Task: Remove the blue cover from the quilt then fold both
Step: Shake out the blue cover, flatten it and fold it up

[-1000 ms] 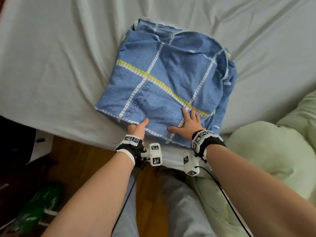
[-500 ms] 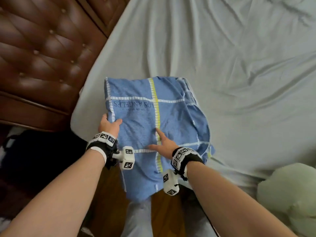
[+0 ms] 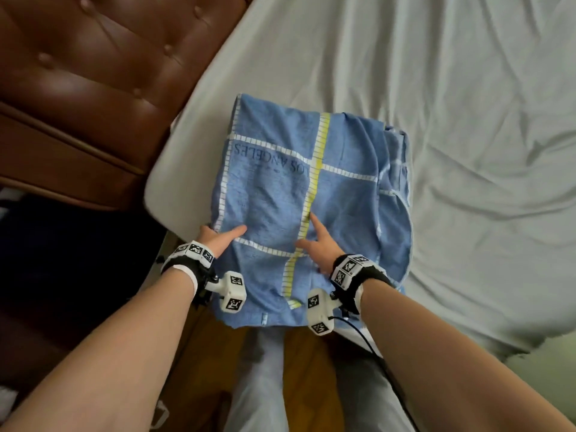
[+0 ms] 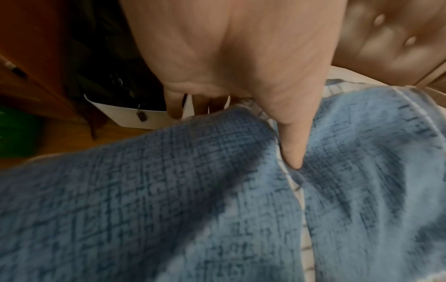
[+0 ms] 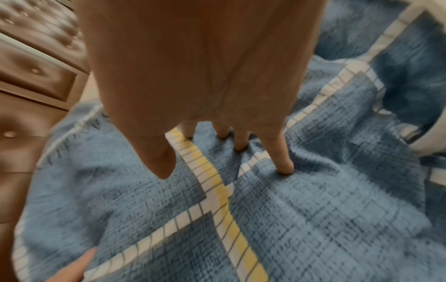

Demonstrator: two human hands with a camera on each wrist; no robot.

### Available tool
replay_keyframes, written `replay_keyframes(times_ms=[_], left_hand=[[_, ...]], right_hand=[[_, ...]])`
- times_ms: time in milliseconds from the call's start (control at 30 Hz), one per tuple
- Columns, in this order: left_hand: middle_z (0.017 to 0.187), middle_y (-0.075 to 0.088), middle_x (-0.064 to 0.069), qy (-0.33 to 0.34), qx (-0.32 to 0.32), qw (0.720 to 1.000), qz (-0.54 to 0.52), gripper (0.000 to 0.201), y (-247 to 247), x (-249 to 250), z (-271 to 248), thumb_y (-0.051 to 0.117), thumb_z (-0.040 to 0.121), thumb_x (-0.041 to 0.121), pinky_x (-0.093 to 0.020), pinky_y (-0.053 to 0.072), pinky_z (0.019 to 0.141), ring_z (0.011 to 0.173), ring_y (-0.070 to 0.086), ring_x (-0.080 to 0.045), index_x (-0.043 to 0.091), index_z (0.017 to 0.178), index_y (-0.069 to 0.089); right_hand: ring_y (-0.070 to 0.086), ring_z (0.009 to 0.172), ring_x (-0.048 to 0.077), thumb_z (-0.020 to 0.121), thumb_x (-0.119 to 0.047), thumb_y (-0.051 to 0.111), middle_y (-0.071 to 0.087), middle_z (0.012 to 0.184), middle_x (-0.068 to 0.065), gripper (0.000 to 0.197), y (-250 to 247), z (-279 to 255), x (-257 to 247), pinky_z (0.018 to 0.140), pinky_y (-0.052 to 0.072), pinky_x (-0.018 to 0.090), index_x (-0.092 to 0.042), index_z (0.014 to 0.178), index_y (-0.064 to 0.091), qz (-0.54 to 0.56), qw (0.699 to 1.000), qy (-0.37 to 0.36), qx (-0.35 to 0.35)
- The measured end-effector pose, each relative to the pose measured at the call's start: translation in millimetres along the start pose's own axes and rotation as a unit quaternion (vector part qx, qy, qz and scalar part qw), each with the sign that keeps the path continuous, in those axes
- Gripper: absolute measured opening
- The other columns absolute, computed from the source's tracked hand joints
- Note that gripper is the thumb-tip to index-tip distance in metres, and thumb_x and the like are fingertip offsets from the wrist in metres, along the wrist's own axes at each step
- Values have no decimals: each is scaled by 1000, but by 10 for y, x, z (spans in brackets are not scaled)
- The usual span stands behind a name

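The folded blue cover [image 3: 311, 188], checked with white and yellow stripes, lies flat on the bed's near left corner, its near end hanging over the mattress edge. My left hand [image 3: 219, 236] pinches its left edge, thumb [image 4: 293, 145] on top and fingers under the cloth [image 4: 169, 200]. My right hand [image 3: 318, 241] rests flat on the cover by the yellow stripe, fingers [image 5: 281, 158] straight and pressing the cloth [image 5: 313, 219]. A bit of the pale green quilt [image 3: 548, 360] shows at the right edge.
A brown tufted leather headboard [image 3: 93, 73] stands left of the bed. The wrinkled pale sheet [image 3: 452, 104] covers the mattress beyond and right of the cover. My grey-trousered legs [image 3: 265, 385] stand on the wooden floor [image 3: 311, 353]. A white box [image 4: 135, 116] sits on the floor.
The folded cover has been turned and shifted left to the bed corner by the headboard. Both hands have stayed on it, and the green quilt has nearly left the view.
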State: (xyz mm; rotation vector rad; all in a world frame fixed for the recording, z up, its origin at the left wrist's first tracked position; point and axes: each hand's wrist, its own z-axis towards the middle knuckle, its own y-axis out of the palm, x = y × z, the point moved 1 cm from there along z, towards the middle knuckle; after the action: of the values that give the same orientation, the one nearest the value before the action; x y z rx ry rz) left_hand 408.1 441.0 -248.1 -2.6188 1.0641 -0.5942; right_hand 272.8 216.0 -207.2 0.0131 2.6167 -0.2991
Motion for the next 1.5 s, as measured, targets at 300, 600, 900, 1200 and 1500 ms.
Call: replay_keyframes(times_ms=[300, 600, 900, 1200, 1500], left_hand=[[134, 54, -2, 121, -14, 992, 28, 91, 7, 295, -540, 86, 67, 34, -42, 38, 111, 123, 52, -23, 14, 141, 36], [127, 56, 1, 228, -53, 952, 196, 72, 1002, 1108, -1849, 79, 77, 24, -26, 40, 98, 118, 53, -16, 12, 137, 41], [77, 61, -7, 207, -193, 914, 291, 85, 3001, 1423, -2399, 65, 91, 27, -21, 43, 46, 56, 50, -13, 38, 153, 8], [109, 59, -3, 380, 53, 817, 430, 56, 2738, 1713, -2129, 61, 86, 25, -35, 47, 91, 103, 56, -21, 37, 139, 47], [157, -30, 1, 418, 59, 613, 668, 109, 2520, 2549, -1576, 73, 80, 47, -70, 16, 110, 147, -18, -30, 38, 153, -7]], right_hand=[[38, 137, 31, 77, -32, 68, 27, 157, 2, 90, 46, 156, -53, 111, 38, 49, -48, 151, 20, 63, 997, 31, -30], [61, 94, 20, 100, -18, 45, 62, 113, 2, 31, -972, -797, 211, 84, 57, 51, -26, 125, 61, 93, 991, 22, -90], [53, 98, 17, 96, -32, 59, 57, 113, 4, 31, -2281, -1251, 1399, 78, 40, 28, -16, 122, 59, 120, 993, 6, -2], [53, 114, 37, 86, -20, 64, 51, 128, 14, 57, -1918, -976, 1512, 92, 48, 43, -20, 137, 39, -115, 976, 28, 180], [24, 142, 43, 71, -53, 78, -27, 158, 14, 127, -1554, -661, 970, 105, 40, 50, -41, 151, -20, -147, 984, 30, 95]])
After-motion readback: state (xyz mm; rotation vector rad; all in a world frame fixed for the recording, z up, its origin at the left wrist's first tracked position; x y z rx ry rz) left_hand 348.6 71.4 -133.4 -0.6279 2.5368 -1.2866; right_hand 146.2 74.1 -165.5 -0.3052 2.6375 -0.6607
